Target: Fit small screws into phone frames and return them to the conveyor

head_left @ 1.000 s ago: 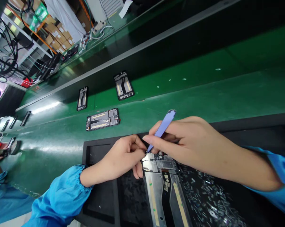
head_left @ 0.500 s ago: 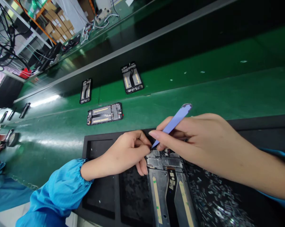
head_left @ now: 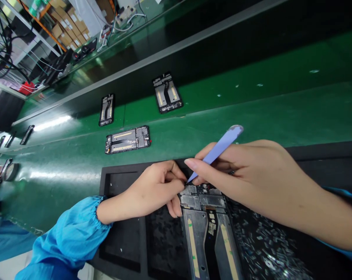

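Observation:
An opened phone (head_left: pixel 195 233) lies in front of me, its inside showing metal shields, a black flex cable and pale adhesive strips. My left hand (head_left: pixel 155 188) is closed at the phone's upper left corner, thumb and fingers bent around its edge. In my right hand (head_left: pixel 240 177) is a pair of purple-blue tweezers (head_left: pixel 221 147), pinched between thumb and fingers. Their tip points down-left and meets the phone's upper left corner, close to my left fingertips. Whether a small part is between the tips is hidden by the fingers.
Black foam tray (head_left: pixel 143 237) with recesses sits under the phone. Many small clear and silvery pieces (head_left: pixel 269 245) lie at right. On the green bench (head_left: pixel 76 151) are more opened phones (head_left: pixel 127 139). A co-worker's blue sleeve (head_left: pixel 9 237) shows at left.
The view has shifted slightly, so the bench phones sit a little differently in the picture. Both hands keep their places; the tweezers' rear end tilts slightly to the right.

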`<move>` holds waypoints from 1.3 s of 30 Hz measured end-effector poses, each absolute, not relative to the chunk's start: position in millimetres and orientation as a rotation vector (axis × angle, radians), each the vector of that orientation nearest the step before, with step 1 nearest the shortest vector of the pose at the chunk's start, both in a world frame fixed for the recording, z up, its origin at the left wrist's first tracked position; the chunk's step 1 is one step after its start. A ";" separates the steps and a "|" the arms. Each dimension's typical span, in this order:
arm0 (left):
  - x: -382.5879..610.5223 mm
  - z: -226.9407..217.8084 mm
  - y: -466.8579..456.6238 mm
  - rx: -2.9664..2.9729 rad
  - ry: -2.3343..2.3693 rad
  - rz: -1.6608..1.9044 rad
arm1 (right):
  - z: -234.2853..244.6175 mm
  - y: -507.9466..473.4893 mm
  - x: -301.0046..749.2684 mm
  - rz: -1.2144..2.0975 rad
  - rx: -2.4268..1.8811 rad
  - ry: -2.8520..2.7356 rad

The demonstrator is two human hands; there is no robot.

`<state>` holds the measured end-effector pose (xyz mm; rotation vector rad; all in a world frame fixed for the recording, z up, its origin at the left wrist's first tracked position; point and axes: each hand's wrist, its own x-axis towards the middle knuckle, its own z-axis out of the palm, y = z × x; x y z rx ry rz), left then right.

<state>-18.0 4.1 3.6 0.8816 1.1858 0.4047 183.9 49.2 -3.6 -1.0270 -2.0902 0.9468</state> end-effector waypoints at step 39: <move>-19.2 8.8 7.8 0.868 1.127 0.402 | 2.3 64.3 193.4 1.030 -0.562 -2.366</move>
